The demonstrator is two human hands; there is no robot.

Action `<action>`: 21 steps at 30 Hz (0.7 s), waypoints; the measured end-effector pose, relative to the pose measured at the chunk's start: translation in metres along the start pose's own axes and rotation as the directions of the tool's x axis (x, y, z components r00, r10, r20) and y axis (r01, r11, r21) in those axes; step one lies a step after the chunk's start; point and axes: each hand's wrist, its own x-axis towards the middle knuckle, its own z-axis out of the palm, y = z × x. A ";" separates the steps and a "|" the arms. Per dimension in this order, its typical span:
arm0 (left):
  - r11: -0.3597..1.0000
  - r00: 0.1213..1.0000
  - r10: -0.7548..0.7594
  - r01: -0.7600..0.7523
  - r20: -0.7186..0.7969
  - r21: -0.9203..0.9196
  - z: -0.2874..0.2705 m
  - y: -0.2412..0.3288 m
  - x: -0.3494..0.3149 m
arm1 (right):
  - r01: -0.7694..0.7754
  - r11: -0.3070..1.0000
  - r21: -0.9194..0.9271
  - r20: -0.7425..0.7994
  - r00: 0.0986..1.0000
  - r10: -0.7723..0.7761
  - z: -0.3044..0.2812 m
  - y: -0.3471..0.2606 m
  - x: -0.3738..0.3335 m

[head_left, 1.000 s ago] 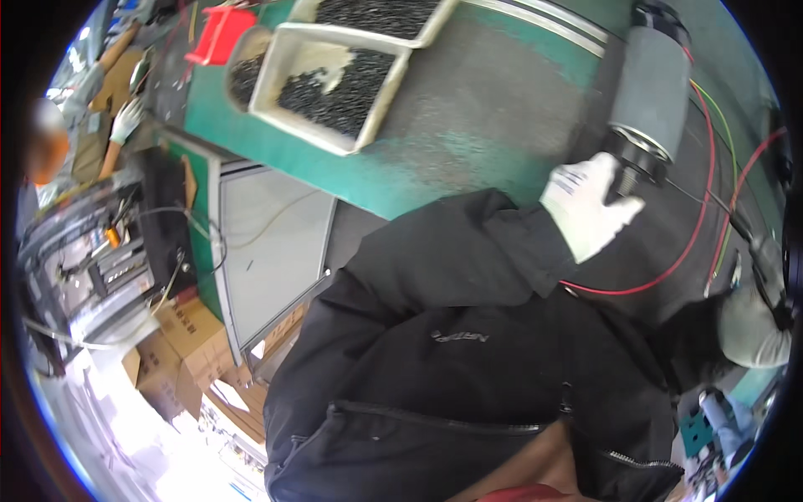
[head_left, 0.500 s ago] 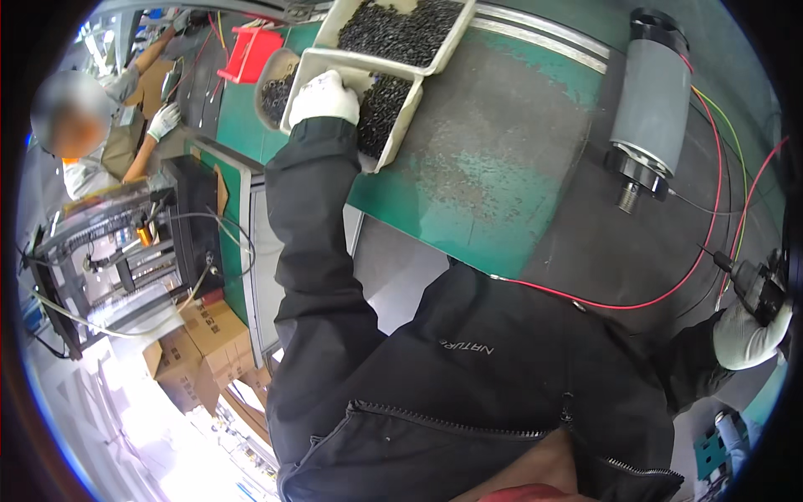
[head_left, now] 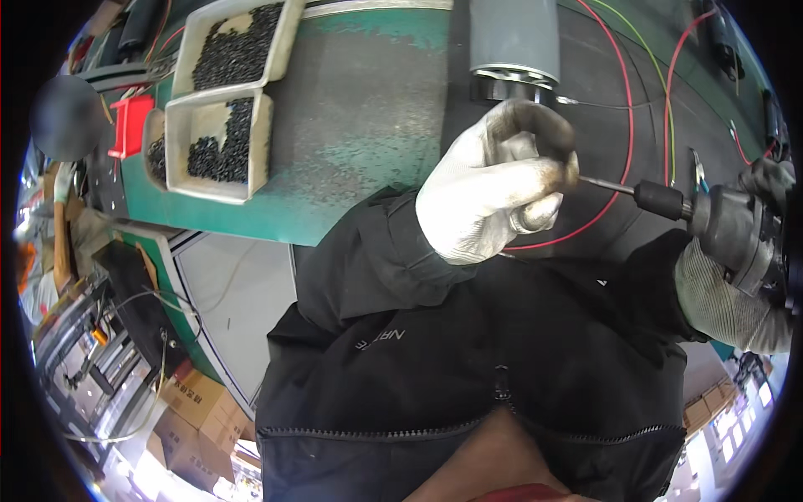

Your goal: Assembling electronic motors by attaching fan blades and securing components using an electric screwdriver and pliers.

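Observation:
My left hand, in a white glove with dark-stained fingertips, is closed in a pinch in front of my chest. Whatever it pinches is hidden by the fingers. The gloved right hand grips a dark power screwdriver at the right. Its long thin bit points left, and the tip reaches the left fingertips; I cannot tell whether they touch. Just beyond the left hand lies a grey cylinder with a black end collar, partly covered by that hand.
Two cream bins of small black parts stand at the left on the worn green bench, beside a round tub and a red bin. A red cable loops across the right side. Another person's gloved hand shows far left.
My left hand has left the nearer bin of black parts and come right, before the cylinder. The right hand has brought the power screwdriver up toward it. The view has swung right.

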 end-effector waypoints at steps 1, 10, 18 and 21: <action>1.000 1.000 -0.009 0.009 0.011 -0.009 -0.002 -0.004 0.001 | -0.012 1.000 -0.007 0.012 1.000 0.012 0.002 0.001 -0.002; 0.997 0.997 -0.053 0.049 -0.051 -0.063 -0.005 -0.023 0.004 | -0.047 0.999 -0.023 0.036 0.998 0.048 0.007 0.006 -0.010; 0.849 0.968 0.061 0.078 -0.244 0.522 0.008 -0.008 -0.010 | -0.092 0.996 -0.010 0.052 0.994 0.093 0.008 0.018 -0.011; 0.917 0.955 0.092 0.029 -0.282 0.398 -0.001 -0.009 -0.012 | -0.113 0.994 0.001 0.060 0.992 0.113 0.011 0.024 -0.012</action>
